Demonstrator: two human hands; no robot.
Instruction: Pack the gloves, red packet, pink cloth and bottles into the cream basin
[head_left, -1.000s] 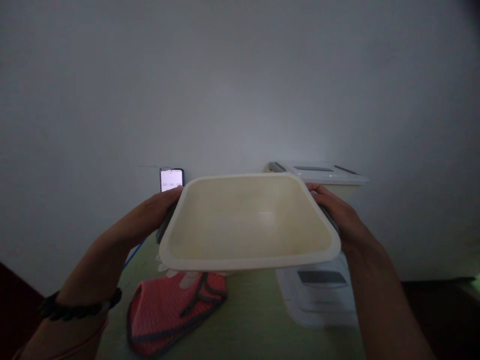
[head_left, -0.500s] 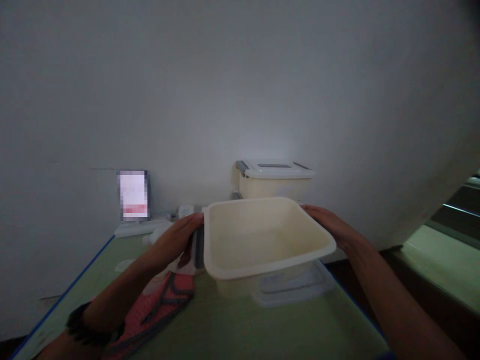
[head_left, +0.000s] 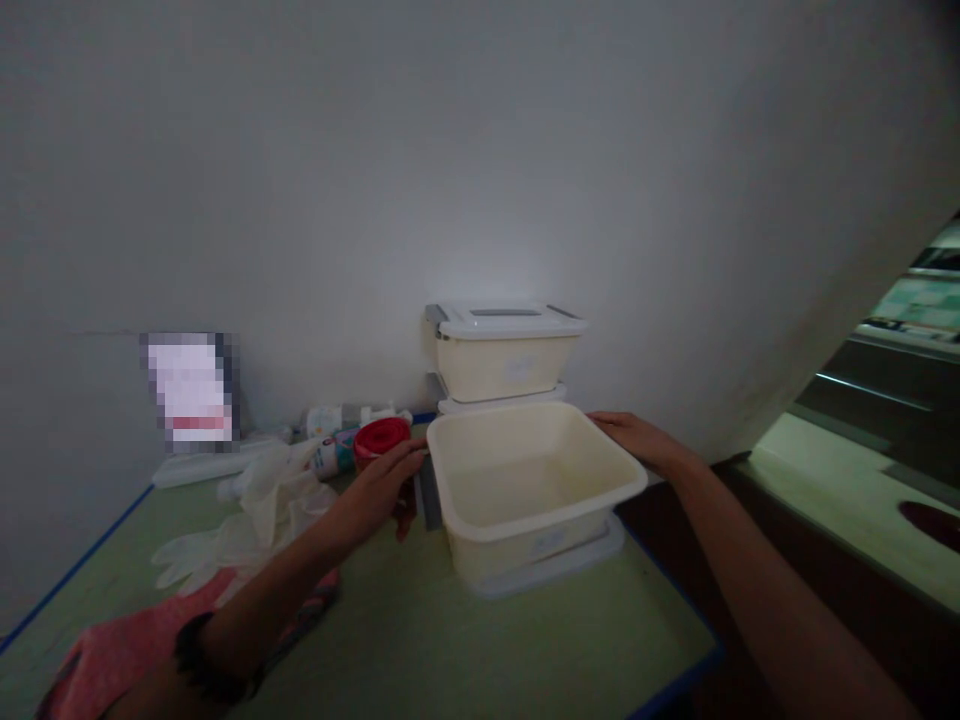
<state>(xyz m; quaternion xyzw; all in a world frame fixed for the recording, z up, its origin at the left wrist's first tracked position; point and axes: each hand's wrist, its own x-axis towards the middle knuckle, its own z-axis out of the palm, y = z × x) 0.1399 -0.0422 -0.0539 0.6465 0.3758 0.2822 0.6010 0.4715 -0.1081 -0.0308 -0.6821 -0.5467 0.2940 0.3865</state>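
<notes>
A cream, open-topped plastic storage box [head_left: 517,545] is between my two hands, over or on a flat white lid [head_left: 555,570] on the table; I cannot tell whether it rests fully on it. No contents show inside. My left hand [head_left: 386,490] holds the box's left side, by a grey latch flap [head_left: 430,495]. At the far right rim, my right hand [head_left: 634,440] grips the box, its fingertips partly hidden behind the wall. Just behind stands a closed cream box [head_left: 510,365] with a white lid, stacked on another lidded box, mostly hidden.
On the green table [head_left: 390,640], left of my hand, lie a red roll [head_left: 382,437], bottles [head_left: 334,455], clear plastic gloves [head_left: 217,545] and a pink cloth [head_left: 135,640]. A blurred-out screen [head_left: 191,390] leans near the wall. The table's blue edge [head_left: 675,690] runs along the right.
The box has come down toward the lid on the table, with both hands on it. My view has shifted right, bringing the red roll and the stacked boxes into fuller sight.
</notes>
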